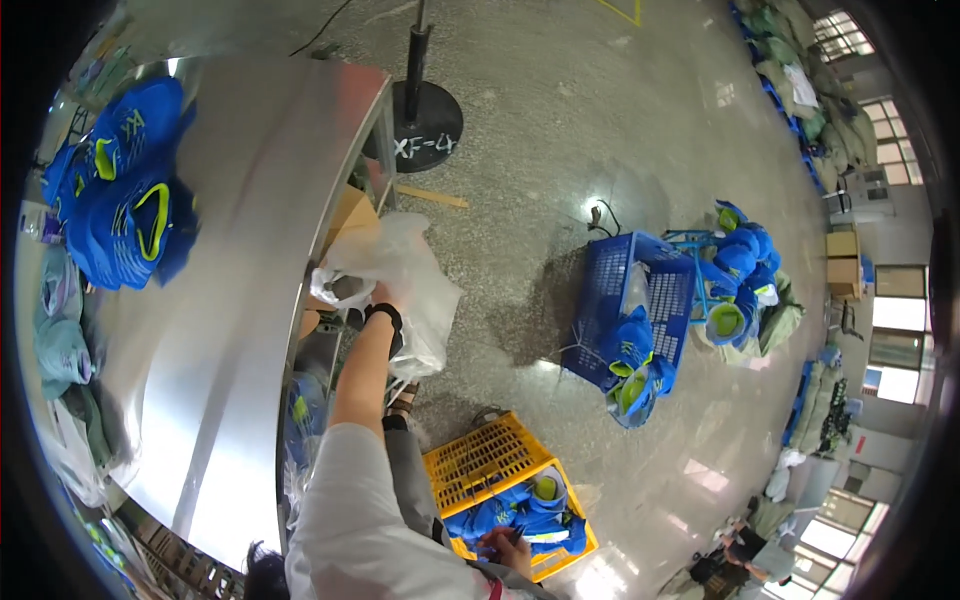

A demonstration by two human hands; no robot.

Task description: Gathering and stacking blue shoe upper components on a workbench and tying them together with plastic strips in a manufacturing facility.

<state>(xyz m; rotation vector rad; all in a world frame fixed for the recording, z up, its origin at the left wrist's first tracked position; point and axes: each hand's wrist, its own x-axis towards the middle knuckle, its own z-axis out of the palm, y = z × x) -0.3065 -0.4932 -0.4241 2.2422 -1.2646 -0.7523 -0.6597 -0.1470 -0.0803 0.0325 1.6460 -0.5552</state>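
Bag of translucent plastic (425,290), beside the metal tabletop (250,200): presumably light, limp and slippery, best gathered by its bunched folds. Fingers of the left hand (384,296) lie hidden there; those of the right hand (512,552), at the yellow crate (488,458), cannot be judged.

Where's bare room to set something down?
Tabletop: bare between the blue shoe pieces and its right edge. Floor: open between the plastic bag and blue crate. Crowded: tabletop's left side; yellow crate, with more blue pieces inside.
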